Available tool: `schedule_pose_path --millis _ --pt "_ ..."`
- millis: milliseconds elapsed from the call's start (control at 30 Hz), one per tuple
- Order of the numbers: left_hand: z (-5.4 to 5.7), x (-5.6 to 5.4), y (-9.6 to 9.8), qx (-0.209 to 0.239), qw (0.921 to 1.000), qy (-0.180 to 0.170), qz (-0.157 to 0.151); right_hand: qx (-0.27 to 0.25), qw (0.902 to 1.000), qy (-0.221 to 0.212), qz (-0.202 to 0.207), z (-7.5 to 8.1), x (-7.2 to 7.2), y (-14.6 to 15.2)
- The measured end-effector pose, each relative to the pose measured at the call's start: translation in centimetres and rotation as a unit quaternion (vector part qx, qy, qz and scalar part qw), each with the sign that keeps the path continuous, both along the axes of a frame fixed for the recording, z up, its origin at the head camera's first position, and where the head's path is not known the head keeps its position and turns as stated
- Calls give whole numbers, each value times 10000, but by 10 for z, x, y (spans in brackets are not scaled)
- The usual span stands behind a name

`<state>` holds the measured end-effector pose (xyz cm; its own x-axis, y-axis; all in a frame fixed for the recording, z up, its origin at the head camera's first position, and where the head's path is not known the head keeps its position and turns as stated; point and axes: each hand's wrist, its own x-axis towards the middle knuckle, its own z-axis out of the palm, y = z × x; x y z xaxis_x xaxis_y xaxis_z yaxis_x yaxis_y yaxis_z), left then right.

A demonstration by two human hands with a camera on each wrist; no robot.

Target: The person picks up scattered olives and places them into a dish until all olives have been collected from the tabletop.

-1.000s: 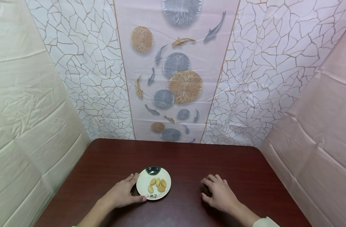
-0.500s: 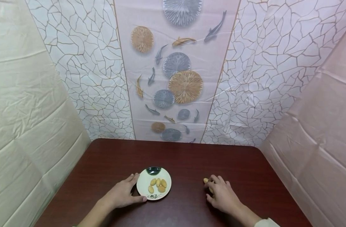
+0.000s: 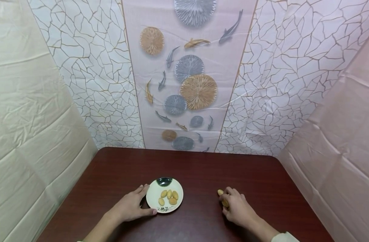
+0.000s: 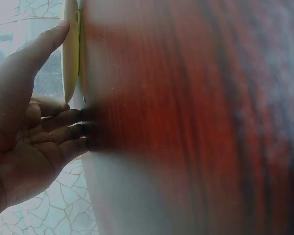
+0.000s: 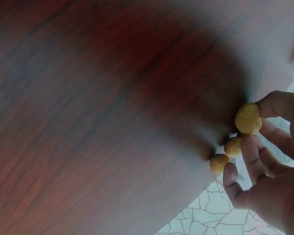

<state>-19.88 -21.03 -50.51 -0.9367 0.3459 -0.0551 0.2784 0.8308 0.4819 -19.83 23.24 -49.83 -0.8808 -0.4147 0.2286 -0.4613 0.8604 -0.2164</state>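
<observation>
A small round plate [image 3: 154, 190], cream with a dark green patch on its far rim, carries several oval yellow-brown nuts [image 3: 173, 201]. My left hand [image 3: 130, 205] rests against its left side, thumb on the near rim and forefinger at the far left edge, fingers fairly straight. In the left wrist view the plate [image 4: 71, 54] shows edge-on beside the thumb. To the right, my right hand [image 3: 237, 208] pinches an oval nut [image 5: 248, 118] between thumb and fingers, low over the table. Two more nuts [image 5: 219, 163] lie by its fingertips, one [image 3: 220, 192] showing just beyond them in the head view.
The dark red-brown table [image 3: 190, 168] has rounded far corners. Behind it hangs a patterned cloth [image 3: 199, 131] with fish and round motifs. Plain beige cloths stand to the left [image 3: 36, 134] and right [image 3: 332, 134].
My right hand has shifted slightly right, and its thumb and fingers have come together on a nut. The nuts it covered now partly show. The left hand and plate have stayed put.
</observation>
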Motion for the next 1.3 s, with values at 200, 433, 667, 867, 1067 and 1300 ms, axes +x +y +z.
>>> schedule_pose_path --millis 200,433,667,867,1067,1300 --pt "1 0 1 15 10000 3 23 136 9997 55 -183 -1 0 -3" --pt "1 2 0 -16 10000 -65 58 254 9992 13 -311 1 2 -9" --pt "2 1 1 -16 9999 -99 69 335 9990 283 -54 4 2 -11" --pt "0 0 0 -15 10000 -37 21 261 9980 526 246 3 1 -15" --pt "0 0 0 -16 10000 -26 14 117 9968 651 445 4 -1 -22" --pt "1 0 0 20 10000 -1 14 100 9947 831 604 6 -4 -34"
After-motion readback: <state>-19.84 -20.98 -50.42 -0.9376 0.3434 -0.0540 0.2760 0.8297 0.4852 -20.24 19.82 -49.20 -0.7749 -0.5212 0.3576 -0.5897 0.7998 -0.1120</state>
